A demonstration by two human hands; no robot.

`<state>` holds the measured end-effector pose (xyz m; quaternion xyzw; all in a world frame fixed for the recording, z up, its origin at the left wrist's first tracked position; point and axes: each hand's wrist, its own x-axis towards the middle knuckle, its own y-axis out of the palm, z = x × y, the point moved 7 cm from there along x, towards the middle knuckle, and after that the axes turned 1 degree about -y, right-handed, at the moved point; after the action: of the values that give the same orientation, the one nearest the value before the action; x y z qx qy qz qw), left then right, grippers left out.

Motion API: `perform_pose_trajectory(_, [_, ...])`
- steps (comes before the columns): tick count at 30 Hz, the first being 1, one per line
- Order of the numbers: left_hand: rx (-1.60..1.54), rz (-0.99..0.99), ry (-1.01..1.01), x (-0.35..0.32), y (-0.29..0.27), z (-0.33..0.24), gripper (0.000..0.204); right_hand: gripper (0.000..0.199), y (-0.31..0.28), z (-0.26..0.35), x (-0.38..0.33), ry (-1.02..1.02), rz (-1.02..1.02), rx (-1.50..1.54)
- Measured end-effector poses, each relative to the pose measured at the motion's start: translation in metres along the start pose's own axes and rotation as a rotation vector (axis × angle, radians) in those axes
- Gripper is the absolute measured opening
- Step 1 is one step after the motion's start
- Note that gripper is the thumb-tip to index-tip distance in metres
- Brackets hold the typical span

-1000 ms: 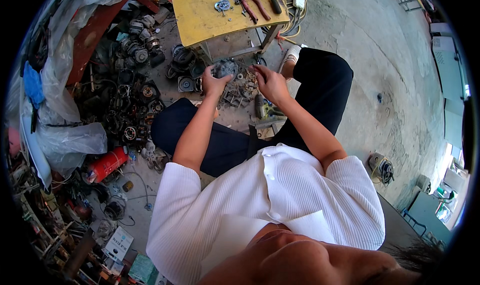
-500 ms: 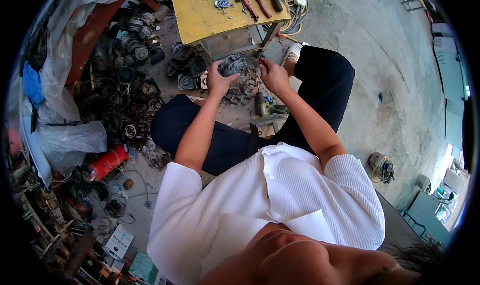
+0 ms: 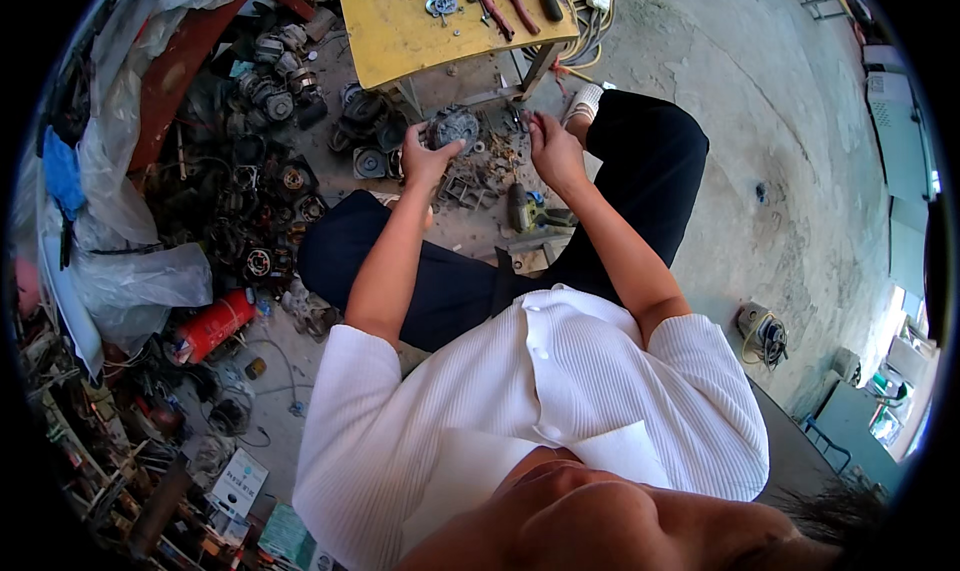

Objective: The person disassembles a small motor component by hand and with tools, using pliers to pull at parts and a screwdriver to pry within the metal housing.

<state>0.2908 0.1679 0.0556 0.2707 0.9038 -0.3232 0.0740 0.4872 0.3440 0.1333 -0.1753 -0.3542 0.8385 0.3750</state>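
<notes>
My left hand is closed round the edge of a round grey metal housing, held over the floor in front of my knees. To its right, my right hand has its fingers pinched together. A small dark thing seems to stick out by those fingertips, too small to name. Beneath my hands lie a heap of loose metal parts and debris. A green and black power drill rests on the floor close below my right hand.
Just ahead stands a yellow low table with red-handled pliers, a screwdriver and a small metal part. Piled motor parts and a red cylinder cover the left. Cables coil behind the table.
My left hand has shifted a little left with the round housing. My right hand has drawn slightly right, so the gap between the hands is wider.
</notes>
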Motion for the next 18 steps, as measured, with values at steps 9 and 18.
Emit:
perform_pose_trajectory(9, [-0.180, 0.075, -0.203, 0.025, 0.019, 0.062, 0.078, 0.025, 0.069, -0.032, -0.018, -0.005, 0.331, -0.220])
perform_pose_trajectory(18, [-0.499, 0.037, -0.375, -0.003, 0.012, 0.043, 0.081, 0.033, 0.085, -0.041, -0.024, 0.065, 0.658, -0.377])
